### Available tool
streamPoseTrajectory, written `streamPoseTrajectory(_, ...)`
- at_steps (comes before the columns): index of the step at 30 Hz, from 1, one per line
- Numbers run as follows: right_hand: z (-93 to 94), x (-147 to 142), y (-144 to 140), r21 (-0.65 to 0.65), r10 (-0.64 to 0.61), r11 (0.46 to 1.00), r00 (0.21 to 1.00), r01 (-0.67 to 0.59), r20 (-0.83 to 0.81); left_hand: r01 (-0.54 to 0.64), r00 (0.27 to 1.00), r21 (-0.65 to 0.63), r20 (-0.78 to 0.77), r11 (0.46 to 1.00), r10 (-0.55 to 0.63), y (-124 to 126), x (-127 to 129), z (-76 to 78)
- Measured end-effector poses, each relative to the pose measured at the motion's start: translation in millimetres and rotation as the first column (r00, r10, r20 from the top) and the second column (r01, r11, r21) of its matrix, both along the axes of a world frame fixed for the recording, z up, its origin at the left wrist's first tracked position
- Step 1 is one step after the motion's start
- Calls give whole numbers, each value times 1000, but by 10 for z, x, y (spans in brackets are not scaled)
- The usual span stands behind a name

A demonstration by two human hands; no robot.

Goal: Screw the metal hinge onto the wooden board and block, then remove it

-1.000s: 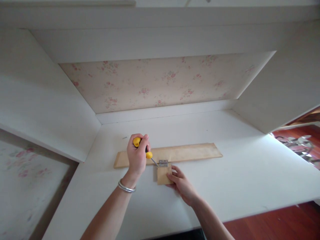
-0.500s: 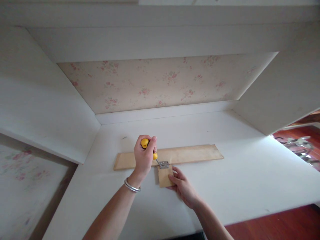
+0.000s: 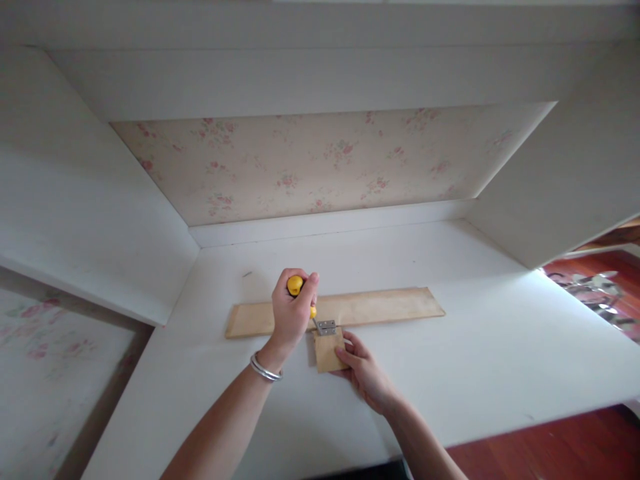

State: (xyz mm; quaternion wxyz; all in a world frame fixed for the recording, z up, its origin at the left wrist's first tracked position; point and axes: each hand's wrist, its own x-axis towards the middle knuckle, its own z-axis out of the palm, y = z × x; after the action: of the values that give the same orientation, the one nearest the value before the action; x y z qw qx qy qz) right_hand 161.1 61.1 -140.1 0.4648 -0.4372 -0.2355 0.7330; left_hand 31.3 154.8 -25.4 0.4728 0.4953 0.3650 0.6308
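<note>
You're working on the white tabletop [image 3: 460, 360], w/ everything in the job lying near its middle. The long board [image 3: 380, 307] is lying flat across it, partly hidden behind your L hand [image 3: 290, 313]. That L grip is wrapping snugly round the yellow-and-black screwdriver [image 3: 295, 286], thumb up by the handle. Your R hand [image 3: 367, 373] is pinching the R edge of the small board [image 3: 328, 357], thumb on top, so that grip is narrow and is holding wood.

The small board is sitting on the near side of the long one, and the metal hinge [image 3: 327, 327] is bridging the two: far leaf over the long board, near leaf over the small one. The screwdriver's shaft is slanting down to the near leaf's L end.

Progress, as a judgement: parts are lining up OK & the hinge is sitting in place, so you're prob. partway thru fastening. That L-end spot is looking like the one in hand; tightening there is prob. remaining. Dots are showing on both leaves, but screw heads vs. bare holes: can't tell, too small, so no count of what's left.
</note>
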Motion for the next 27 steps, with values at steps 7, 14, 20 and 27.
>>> streamPoseTrajectory(7,-20,0,-2,19,0,1000,1000,1,-14,14,1000,14,-9,1000,-14,10,-14,18)
streamPoseTrajectory(14,-29,-1,-13,26,-1,1000,999,2,-35,48,996,6,-69,999,-47,6,-31,-11)
streamPoseTrajectory(20,-2,5,-6,30,0,1000,999,1,-49,311,949,9,-52,950,-310,-18,-84,-5)
streamPoseTrajectory(27,14,19,-21,37,0,999,998,2,-59,462,746,-4,-539,887,-391,14,-250,267)
